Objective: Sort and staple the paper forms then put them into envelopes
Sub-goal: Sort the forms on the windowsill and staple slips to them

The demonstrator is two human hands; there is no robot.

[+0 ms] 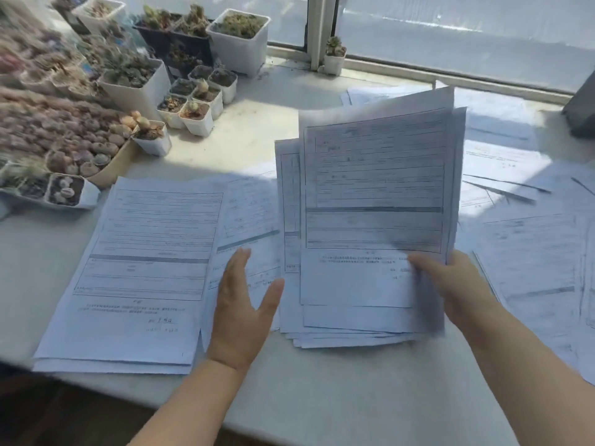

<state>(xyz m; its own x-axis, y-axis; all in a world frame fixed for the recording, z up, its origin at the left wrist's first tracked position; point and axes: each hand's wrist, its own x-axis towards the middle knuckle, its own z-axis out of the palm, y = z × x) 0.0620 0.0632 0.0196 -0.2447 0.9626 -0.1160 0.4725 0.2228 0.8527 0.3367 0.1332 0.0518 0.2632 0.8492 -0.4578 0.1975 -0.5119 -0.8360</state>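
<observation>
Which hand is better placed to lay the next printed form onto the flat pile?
Probably the left hand: open and empty, beside the flat pile of white printed forms. The right hand grips the raised sheaf of forms.

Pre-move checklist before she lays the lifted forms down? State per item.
1. Right hand grips the lifted forms at their lower right edge: ok.
2. Left hand open, free to help: ok.
3. Lifted sheets squared up: not ok, edges fanned.
4. Sorted stack on the left lies flat on the table: ok.
5. Stapler in view: not ok, none seen.
6. Envelopes at hand: cannot tell.
</observation>
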